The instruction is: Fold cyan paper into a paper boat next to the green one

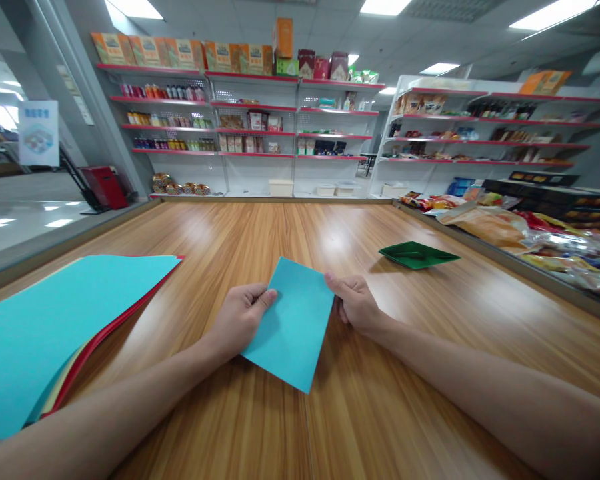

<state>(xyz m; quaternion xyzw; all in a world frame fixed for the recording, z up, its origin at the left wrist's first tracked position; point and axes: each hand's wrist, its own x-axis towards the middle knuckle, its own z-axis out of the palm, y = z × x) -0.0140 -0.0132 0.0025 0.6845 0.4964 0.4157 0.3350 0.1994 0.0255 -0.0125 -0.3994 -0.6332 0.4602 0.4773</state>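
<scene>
A light-blue sheet of paper [291, 327], roughly rectangular and tilted, is held up over the middle of the wooden table [260, 427]. My left hand [240, 317] grips its left edge with the thumb on top. At the upper right corner, my right hand [355, 300] pinches the same paper between thumb and fingers. Whether the paper is folded in layers I cannot tell. To the right of my right hand lies a dark green folded paper piece [420, 255], shaped like a small boat.
A stack of coloured paper [80, 313], blue on top with cream and red below, lies at the left. Packaged snacks [510, 227] are piled beyond the table's right edge. Stocked shelves [255, 107] stand behind the far edge.
</scene>
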